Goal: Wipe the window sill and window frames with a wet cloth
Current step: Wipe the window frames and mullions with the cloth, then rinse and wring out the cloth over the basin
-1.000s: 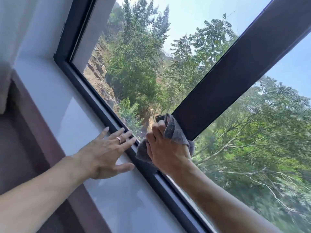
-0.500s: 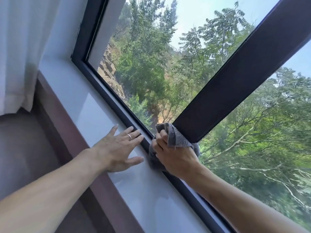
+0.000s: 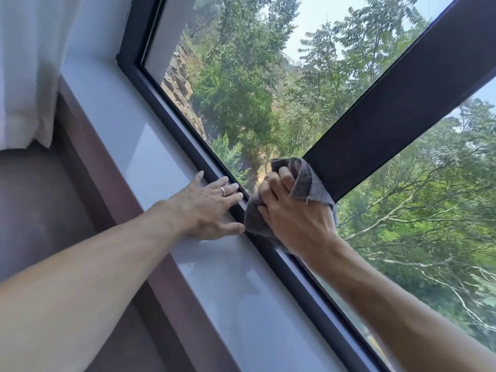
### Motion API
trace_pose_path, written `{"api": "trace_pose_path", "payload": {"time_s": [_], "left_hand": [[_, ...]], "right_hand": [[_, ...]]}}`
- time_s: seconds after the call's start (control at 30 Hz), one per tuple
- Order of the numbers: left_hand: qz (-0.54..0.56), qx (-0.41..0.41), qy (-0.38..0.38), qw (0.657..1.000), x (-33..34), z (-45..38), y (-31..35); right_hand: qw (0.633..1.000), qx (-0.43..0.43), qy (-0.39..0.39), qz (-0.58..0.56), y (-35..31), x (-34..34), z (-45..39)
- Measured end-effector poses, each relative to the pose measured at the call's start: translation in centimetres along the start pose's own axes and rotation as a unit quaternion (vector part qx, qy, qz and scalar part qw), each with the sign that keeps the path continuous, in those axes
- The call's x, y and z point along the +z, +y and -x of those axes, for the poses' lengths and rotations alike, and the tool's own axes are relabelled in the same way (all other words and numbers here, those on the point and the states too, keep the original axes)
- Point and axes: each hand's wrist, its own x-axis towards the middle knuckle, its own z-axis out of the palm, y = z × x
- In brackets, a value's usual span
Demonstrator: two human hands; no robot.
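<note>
A grey cloth (image 3: 310, 183) is bunched in my right hand (image 3: 292, 210), which grips it and presses it where the dark upright frame bar (image 3: 402, 108) meets the dark lower window frame (image 3: 188, 146). My left hand (image 3: 209, 210), wearing a ring, lies flat with straight fingers on the white window sill (image 3: 128, 135), its fingertips touching the lower frame just left of the cloth. Part of the cloth hangs over the lower frame below my right hand.
A white curtain (image 3: 29, 65) hangs at the far left over the sill's end. A brown wooden edge (image 3: 91, 146) borders the sill's near side. Glass panes show trees and a rocky slope outside.
The view has shifted so the sill and curtain show more on the left. My right hand with the cloth stays at the foot of the upright bar; my left hand remains flat on the sill.
</note>
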Motion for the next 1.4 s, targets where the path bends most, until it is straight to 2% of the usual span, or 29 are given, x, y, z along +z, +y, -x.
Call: {"api": "trace_pose_path", "payload": {"time_s": [0.03, 0.1, 0.2, 0.27, 0.47, 0.63, 0.77, 0.83, 0.9, 1.0, 1.1, 1.17, 1.23, 1.33, 1.4], "left_hand": [[0.003, -0.001, 0.002, 1.0, 0.2, -0.1, 0.0], [-0.004, 0.002, 0.0, 1.0, 0.6, -0.1, -0.2], [-0.016, 0.01, 0.01, 1.0, 0.7, -0.1, -0.4], [-0.009, 0.011, 0.008, 1.0, 0.7, -0.2, -0.5], [-0.022, -0.004, 0.001, 1.0, 1.1, -0.3, -0.5], [-0.028, -0.001, -0.008, 1.0, 0.9, -0.1, 0.1], [-0.028, -0.026, 0.002, 0.999, 0.0, 1.2, 0.8], [-0.013, -0.047, 0.004, 0.999, 0.0, 2.9, 1.6], [0.014, -0.065, -0.006, 0.998, 0.1, 5.0, 3.0], [0.099, -0.084, -0.022, 0.991, -0.8, 9.0, 5.5], [0.252, -0.117, -0.023, 0.96, -3.2, 11.8, 8.7], [0.335, -0.137, -0.018, 0.932, -6.0, 13.0, 11.6], [0.362, -0.143, 0.009, 0.921, -8.1, 13.6, 14.2], [0.391, -0.148, -0.046, 0.907, -11.1, 14.4, 18.5], [0.418, -0.149, -0.085, 0.892, -11.8, 15.8, 21.9]], "right_hand": [[0.999, 0.033, -0.002, -0.041, 0.0, 0.4, 0.0], [0.994, 0.019, -0.031, -0.107, -2.0, 1.0, 1.5], [0.995, -0.06, -0.006, -0.075, -3.8, 2.4, 7.0], [0.994, -0.074, 0.007, -0.078, -3.5, 2.9, 8.4], [0.993, 0.009, -0.037, -0.108, -6.5, 2.6, 2.0], [0.99, -0.058, 0.002, -0.132, -5.5, 2.2, 6.8], [0.987, -0.022, 0.025, -0.156, -6.2, 2.7, 3.1], [0.977, 0.008, 0.007, -0.213, -6.5, 1.8, 1.7], [0.933, 0.054, -0.004, -0.355, -5.9, 0.1, 1.9], [0.824, 0.161, -0.009, -0.543, -4.1, -4.1, 3.8], [0.66, 0.297, -0.021, -0.69, -1.9, -9.0, 6.1], [0.587, 0.345, -0.089, -0.727, 0.1, -12.1, 8.0], [0.551, 0.381, -0.112, -0.734, 0.8, -14.7, 10.0], [0.516, 0.485, -0.144, -0.691, 2.9, -18.1, 13.8], [0.455, 0.555, -0.194, -0.669, 4.2, -20.2, 17.5]]}}
